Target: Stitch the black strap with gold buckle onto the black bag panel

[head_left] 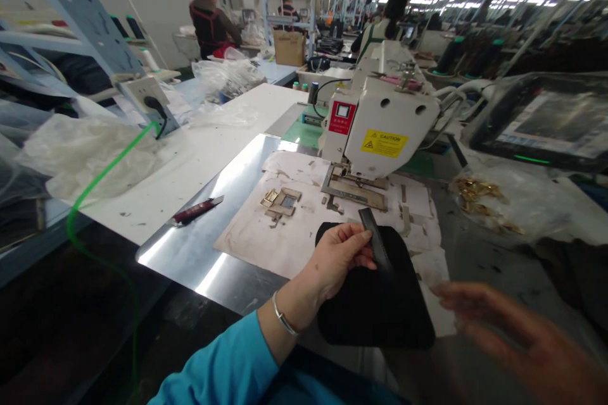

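My left hand [335, 259] pinches a narrow dark strap [375, 242] against a black, rounded piece of material [380, 304] that lies on the white work sheet in front of the sewing machine [380, 120]. A silver bracelet circles that wrist, and the sleeve is turquoise. My right hand [517, 335] hovers low at the right, blurred, with its fingers stretched out and nothing in them, just right of the black piece.
A metal clamp plate [354, 190] sits under the machine head, small brass parts [280, 202] lie on the sheet, and a red-handled knife [194, 210] rests on the steel plate. A bag of gold fittings [479, 199] and a screen [546, 117] stand right. Other workers sit behind.
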A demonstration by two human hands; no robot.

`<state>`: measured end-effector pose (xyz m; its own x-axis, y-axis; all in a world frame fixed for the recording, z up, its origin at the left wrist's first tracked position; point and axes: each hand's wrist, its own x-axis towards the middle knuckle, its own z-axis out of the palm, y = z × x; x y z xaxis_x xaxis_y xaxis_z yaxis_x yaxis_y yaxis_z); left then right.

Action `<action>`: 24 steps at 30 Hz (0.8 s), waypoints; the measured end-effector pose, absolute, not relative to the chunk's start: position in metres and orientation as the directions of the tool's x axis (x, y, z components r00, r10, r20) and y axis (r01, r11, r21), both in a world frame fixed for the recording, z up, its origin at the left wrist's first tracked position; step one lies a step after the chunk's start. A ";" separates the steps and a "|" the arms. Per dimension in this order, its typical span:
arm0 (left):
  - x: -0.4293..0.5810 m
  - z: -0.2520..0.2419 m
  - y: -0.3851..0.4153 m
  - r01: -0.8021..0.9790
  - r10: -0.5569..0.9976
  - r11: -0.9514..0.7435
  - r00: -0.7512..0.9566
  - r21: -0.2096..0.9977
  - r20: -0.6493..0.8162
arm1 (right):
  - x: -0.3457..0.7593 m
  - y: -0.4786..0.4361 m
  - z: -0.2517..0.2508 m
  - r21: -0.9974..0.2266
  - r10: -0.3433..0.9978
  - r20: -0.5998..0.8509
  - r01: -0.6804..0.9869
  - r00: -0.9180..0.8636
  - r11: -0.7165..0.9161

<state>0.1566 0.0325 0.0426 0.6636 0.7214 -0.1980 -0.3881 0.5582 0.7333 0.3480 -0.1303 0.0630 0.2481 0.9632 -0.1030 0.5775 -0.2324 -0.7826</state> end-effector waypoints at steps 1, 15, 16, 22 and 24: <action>0.158 0.043 0.032 -0.406 0.730 0.565 0.651 0.718 -0.207 | 0.343 -0.120 0.064 -0.823 0.949 -0.092 0.513 0.300 -0.242; 0.149 0.034 0.033 -0.524 0.817 0.561 0.474 0.641 -0.328 | 0.312 -0.071 0.072 -0.916 0.917 -0.373 -0.210 0.142 -0.341; 0.149 0.034 0.033 -0.525 0.816 0.565 0.472 0.637 -0.335 | 0.312 -0.070 0.073 -0.915 0.915 -0.376 -0.217 0.145 -0.341; 0.146 0.031 0.033 -0.532 0.817 0.567 0.464 0.629 -0.342 | 0.314 -0.070 0.072 -0.911 0.902 -0.380 -0.252 0.206 -0.326; 0.145 0.031 0.032 -0.535 0.817 0.567 0.459 0.626 -0.348 | 0.316 -0.069 0.071 -0.911 0.901 -0.382 -0.249 0.208 -0.329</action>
